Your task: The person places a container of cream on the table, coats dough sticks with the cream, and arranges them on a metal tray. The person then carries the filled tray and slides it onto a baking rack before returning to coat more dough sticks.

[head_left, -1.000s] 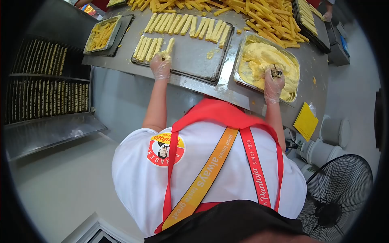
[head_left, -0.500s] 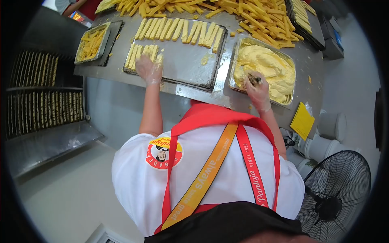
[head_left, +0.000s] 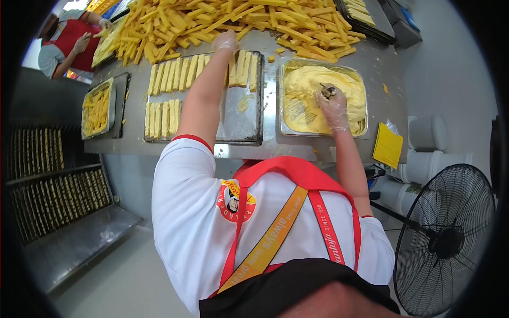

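My left hand [head_left: 226,41], in a clear plastic glove, reaches over the tray to the near edge of a heap of yellow cake-like sticks [head_left: 175,29]. Its fingertips are among the sticks, so their grip is hidden. Below my forearm lies a metal tray [head_left: 238,124] with two rows of cream-coated sticks [head_left: 172,74]. My right hand [head_left: 334,108], also gloved, is closed around a tool with a dark handle end [head_left: 328,91]. It is over a metal pan [head_left: 323,133] of pale yellow cream [head_left: 302,82]; the tool's working end is mostly hidden.
A small pan of sticks [head_left: 96,112] stands at the table's left. A co-worker [head_left: 71,45] stands at the far left. Loaded rack shelves [head_left: 37,153] are at left; a yellow pad [head_left: 388,146], white buckets [head_left: 427,132] and a black fan [head_left: 445,241] are at right.
My left hand has gone from the near row of coated sticks to the heap at the back. My right hand, still holding the tool, has shifted within the cream pan. The view has also shifted.
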`<move>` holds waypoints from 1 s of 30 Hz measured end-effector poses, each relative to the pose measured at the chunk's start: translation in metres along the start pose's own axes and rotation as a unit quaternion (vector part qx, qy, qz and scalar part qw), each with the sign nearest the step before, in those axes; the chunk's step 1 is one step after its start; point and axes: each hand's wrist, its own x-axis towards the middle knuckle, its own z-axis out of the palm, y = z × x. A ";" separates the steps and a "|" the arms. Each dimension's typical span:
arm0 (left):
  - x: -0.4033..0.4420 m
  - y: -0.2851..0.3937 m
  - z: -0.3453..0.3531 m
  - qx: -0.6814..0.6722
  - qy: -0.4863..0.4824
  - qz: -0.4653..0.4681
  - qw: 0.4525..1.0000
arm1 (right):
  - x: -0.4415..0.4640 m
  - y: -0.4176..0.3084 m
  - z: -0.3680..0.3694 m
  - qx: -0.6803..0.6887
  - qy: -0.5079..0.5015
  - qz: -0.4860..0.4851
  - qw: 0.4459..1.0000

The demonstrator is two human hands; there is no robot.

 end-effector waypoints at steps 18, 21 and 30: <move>-0.215 0.065 -0.051 -0.375 0.145 0.267 0.876 | -0.028 0.009 -0.016 0.127 -0.103 0.038 0.986; -0.261 0.088 -0.035 -0.293 0.087 0.248 0.919 | -0.013 0.022 -0.023 -0.038 0.042 -0.040 0.998; -0.270 0.095 -0.017 -0.239 0.116 0.262 0.928 | -0.025 0.016 -0.002 0.405 0.039 0.070 0.911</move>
